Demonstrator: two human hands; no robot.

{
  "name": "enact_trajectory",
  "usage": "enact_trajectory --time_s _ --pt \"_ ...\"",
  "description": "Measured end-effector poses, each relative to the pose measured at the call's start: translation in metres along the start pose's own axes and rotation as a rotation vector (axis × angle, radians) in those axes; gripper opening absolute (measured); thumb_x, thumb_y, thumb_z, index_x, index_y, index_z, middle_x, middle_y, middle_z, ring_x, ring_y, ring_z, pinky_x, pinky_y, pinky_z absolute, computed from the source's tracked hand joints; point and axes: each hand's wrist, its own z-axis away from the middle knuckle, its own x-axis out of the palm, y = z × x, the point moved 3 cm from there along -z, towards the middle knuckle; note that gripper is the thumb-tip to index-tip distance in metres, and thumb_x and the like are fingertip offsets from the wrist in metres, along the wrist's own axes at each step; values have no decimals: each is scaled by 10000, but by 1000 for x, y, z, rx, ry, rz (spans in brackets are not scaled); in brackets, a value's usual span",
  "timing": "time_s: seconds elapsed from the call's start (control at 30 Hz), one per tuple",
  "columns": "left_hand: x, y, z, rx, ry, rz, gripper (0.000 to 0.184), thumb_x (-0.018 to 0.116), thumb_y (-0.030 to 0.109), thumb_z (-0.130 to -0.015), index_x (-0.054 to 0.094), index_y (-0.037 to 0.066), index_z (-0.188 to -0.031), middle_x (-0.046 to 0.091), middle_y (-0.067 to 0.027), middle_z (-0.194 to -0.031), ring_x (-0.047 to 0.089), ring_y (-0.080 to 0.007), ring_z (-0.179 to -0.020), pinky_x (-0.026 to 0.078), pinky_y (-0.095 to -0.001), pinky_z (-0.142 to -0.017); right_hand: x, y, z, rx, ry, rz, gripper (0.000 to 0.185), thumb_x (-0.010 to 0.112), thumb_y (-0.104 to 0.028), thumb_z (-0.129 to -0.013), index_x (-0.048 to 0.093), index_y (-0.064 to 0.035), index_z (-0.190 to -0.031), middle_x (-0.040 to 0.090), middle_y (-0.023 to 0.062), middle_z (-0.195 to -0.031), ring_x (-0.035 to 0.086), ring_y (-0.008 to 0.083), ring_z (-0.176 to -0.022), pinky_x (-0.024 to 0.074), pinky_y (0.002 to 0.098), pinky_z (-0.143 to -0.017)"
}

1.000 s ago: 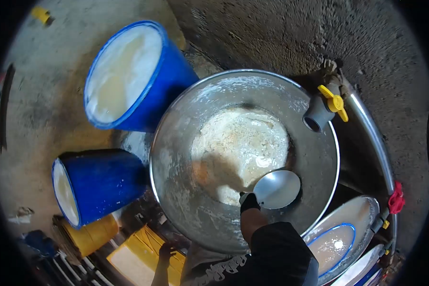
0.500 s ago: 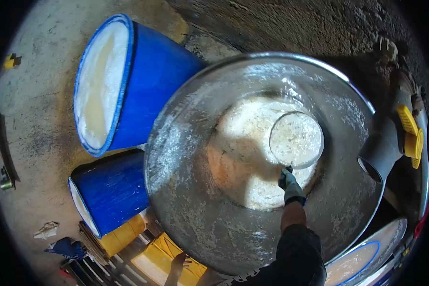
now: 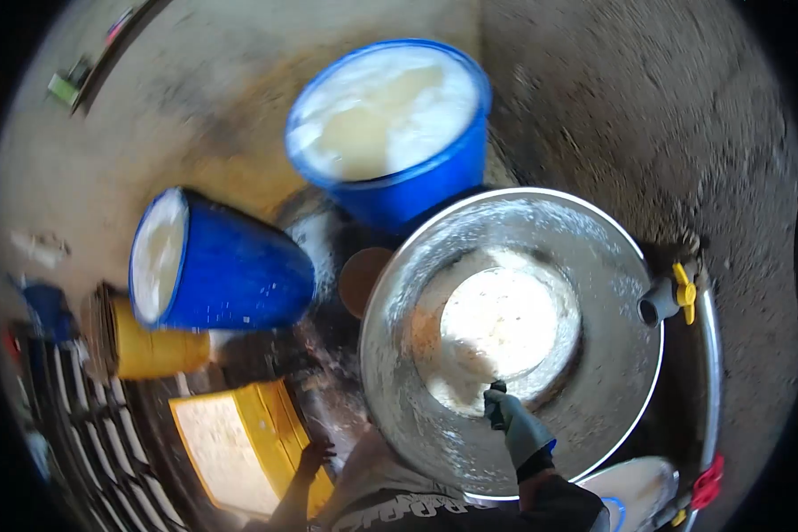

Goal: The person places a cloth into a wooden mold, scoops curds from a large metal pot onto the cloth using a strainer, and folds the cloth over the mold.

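My right hand [image 3: 512,421], in a grey-green glove, is closed around the dark handle of a round pan [image 3: 504,321]. The pan is inside a large round metal vat [image 3: 614,390], and glare whitens its middle so its contents are hard to make out. Pale, whitish material with an orange-brown patch lies in the vat's bottom around the pan. My left hand [image 3: 315,457] is bare and low, with its fingers apart. It is nearest to the yellow crate [image 3: 279,426], and I see nothing held in it.
Behind the vat stands a blue drum [image 3: 417,191] topped with white foam and yellowish liquid. A second blue drum [image 3: 248,270] is to its left. A grey pipe with a yellow valve handle [image 3: 684,293] is at the right, near a rough wall [image 3: 647,115]. Slatted pallets [image 3: 106,426] lie lower left.
My view has swung, so the vat appears smaller and the drums sit farther right. The pan remains in my right hand inside the vat. My left hand still hangs by the yellow crate.
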Motion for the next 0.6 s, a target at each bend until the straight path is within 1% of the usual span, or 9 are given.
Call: enact_trajectory --time_s 0.03,0.07,0.2,0.23,0.27,0.3,0.37,0.53,0.6 --pt "-11 -21 5 14 -6 132 364 593 348 -994 578 111 -1271 698 -72 -1116 705 -200 -882 533 -313 -688 9 15 8 -22 10 28 226 629 -184 -934 521 -146 -740 478 -18 -563 465 136 -404 401 316 -388" --pt "-16 -32 19 69 -15 175 380 601 361 -985 566 139 -1292 692 -66 -1130 701 -208 -896 524 -344 -733 16 27 23 38 -73 -14 202 625 -188 -940 536 -139 -765 493 -12 -578 482 140 -410 437 325 -401" --pt "-62 -150 27 -125 -82 568 432 591 410 -982 534 184 -1346 675 -53 -1162 691 -235 -898 511 -400 -762 86 61 123 24 26 271 176 628 -177 -932 547 -125 -785 524 4 -601 503 140 -434 451 321 -415" --pt "-60 -179 28 -246 121 351 574 539 534 -971 485 142 -1388 656 -89 -1228 666 -252 -974 486 -478 -839 102 69 133 -33 87 437 166 631 -171 -927 552 -120 -791 532 8 -608 511 142 -443 457 320 -423" --pt "-61 -199 41 -277 140 327 599 538 556 -968 474 138 -1392 651 -85 -1239 663 -249 -983 479 -492 -841 95 82 117 -15 54 476 177 630 -205 -924 570 -127 -777 540 3 -597 510 139 -443 417 304 -398" --pt "-63 -229 52 -321 168 347 587 546 563 -961 496 139 -1364 659 -84 -1221 673 -251 -961 483 -495 -825 129 85 157 6 103 747 176 601 -232 -948 580 -112 -821 575 10 -638 538 128 -459 390 252 -372" --pt "-66 -290 60 -394 250 398 525 577 539 -944 546 139 -1283 682 -69 -1127 690 -253 -870 505 -490 -762 146 107 147 116 51 950 213 584 -249 -965 570 -136 -785 547 -1 -575 505 141 -412 355 262 -343" --pt "-74 -410 86 -531 448 648 334 595 423 -932 657 110 -1029 702 -67 -845 721 -256 -791 537 -469 -675 238 182 151 261 -58 1224 229 580 -255 -968 551 -141 -771 528 -5 -565 487 141 -405 350 269 -347" --pt "-91 -438 85 -510 658 804 422 572 524 -925 660 116 -992 707 -52 -821 722 -244 -766 538 -442 -640 281 222 139 317 -110 1292 235 579 -257 -969 544 -143 -766 520 -7 -561 479 141 -403 348 271 -348"
